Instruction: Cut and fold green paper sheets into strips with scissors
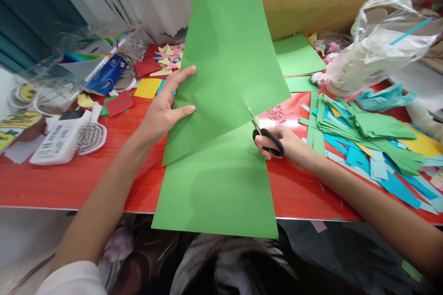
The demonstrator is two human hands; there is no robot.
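Note:
My left hand (168,106) grips a large green paper sheet (228,50) at its left edge, thumb and forefinger in front of it. The sheet is raised and slightly bent. In my right hand (273,140) is a pair of scissors with black handles (276,143), my fingers through the loops. One blade shows in front of the sheet near its lower right edge; I cannot tell how far any cut runs. Below is another green area of paper (214,193), reaching past the table's front edge; whether it joins the raised sheet is unclear.
Green and blue paper strips (367,133) pile up on the red table (145,193) at the right. Behind them stands a plastic bag with a cup (374,50). To the left lie a white bottle (58,138), a hairbrush (90,138), tape rolls and small coloured papers (119,103).

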